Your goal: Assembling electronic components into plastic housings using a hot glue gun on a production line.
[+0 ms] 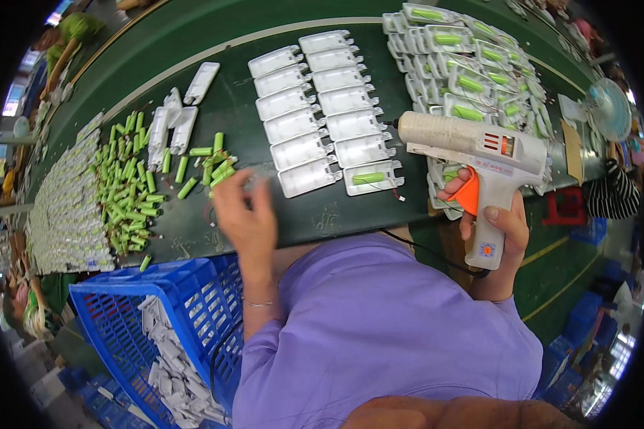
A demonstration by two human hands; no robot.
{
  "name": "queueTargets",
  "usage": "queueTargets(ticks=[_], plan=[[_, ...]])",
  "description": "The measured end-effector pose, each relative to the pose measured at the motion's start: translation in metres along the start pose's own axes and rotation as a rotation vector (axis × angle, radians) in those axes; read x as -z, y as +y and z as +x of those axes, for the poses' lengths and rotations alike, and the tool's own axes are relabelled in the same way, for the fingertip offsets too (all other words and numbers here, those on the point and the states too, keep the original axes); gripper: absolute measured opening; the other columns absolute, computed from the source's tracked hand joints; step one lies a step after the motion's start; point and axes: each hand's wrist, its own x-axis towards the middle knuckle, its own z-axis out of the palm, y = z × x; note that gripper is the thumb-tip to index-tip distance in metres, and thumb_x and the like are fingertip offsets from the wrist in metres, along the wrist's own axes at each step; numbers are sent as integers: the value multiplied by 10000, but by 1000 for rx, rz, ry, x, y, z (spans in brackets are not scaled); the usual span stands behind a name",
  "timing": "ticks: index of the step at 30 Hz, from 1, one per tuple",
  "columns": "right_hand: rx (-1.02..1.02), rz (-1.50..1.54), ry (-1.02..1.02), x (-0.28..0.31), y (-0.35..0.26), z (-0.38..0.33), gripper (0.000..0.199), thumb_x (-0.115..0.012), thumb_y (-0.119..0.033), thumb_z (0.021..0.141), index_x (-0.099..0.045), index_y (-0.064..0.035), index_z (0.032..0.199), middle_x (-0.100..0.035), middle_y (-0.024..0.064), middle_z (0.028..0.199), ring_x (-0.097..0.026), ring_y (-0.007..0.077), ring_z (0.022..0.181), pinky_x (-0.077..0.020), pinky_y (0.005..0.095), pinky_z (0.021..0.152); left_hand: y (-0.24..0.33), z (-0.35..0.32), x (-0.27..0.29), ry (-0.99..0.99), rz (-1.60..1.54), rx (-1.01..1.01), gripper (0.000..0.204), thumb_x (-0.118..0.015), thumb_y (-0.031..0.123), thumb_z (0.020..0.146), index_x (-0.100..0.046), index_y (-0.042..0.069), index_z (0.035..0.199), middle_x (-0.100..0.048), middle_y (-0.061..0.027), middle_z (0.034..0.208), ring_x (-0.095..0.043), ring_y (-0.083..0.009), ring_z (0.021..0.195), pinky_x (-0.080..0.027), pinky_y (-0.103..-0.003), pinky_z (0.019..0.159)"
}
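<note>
My right hand [504, 222] is closed around the handle of a white hot glue gun [472, 143] with an orange trigger; its nozzle points left over the rows. Beside a small cluster of green battery cells [216, 163] with thin wires, my left hand [245, 214] reaches over the bench, fingers curled and partly blurred. Whether it grips a cell cannot be made out. Two columns of white plastic housings [291, 136] lie in front of me. The nearest housing on the right [373, 178] holds one green cell.
Many housings with green cells [469, 82] are stacked at right. A heap of loose cells [130, 189] lies left, beside rows of white pieces [68, 200]. A blue crate [114, 293] of white parts stands below the bench edge. A fan [608, 111] is at far right; other people sit around.
</note>
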Motion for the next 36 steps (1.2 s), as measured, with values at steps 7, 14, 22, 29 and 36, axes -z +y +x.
queueTargets(ticks=[7,14,22,29,36], plan=[[-89,-43,-88,-11,-2,12,663,-598,-242,692,-471,164,1201,-616,266,1045,-661,344,955,-544,264,487,-61,-4,33,5,284,242,161,-627,245,895,-681,126,989,-638,-95,651,-617,-276,568,-468,-387,555],[-244,-57,-184,-6,-2,12,566,-584,-159,742,-473,98,1234,-633,209,1079,-634,266,1023,-543,290,611,-41,-4,55,-283,424,326,291,-770,283,768,-564,108,877,-615,-64,683,-604,-269,607,-454,-399,551],[-330,-241,-323,-1,9,28,499,-583,-80,767,-482,108,1218,-643,195,1013,-654,251,943,-545,305,643,-16,1,64,-110,-539,440,322,-588,-8,899,-472,-13,1199,-620,-121,1022,-654,-170,798,-543,-241,652],[-450,-491,-337,-14,7,42,406,-558,-48,790,-511,79,1173,-644,145,944,-650,209,861,-512,284,646,-7,24,33,5,-641,168,303,-584,-55,888,-572,-53,1191,-592,-88,1034,-648,-171,907,-553,-273,778],[-414,-463,-273,-5,2,34,410,-557,-58,796,-511,89,1176,-652,142,963,-654,219,864,-519,288,643,13,38,13,-167,-823,293,340,-634,-58,854,-591,-48,1192,-650,-106,999,-650,-143,869,-544,-251,752]])
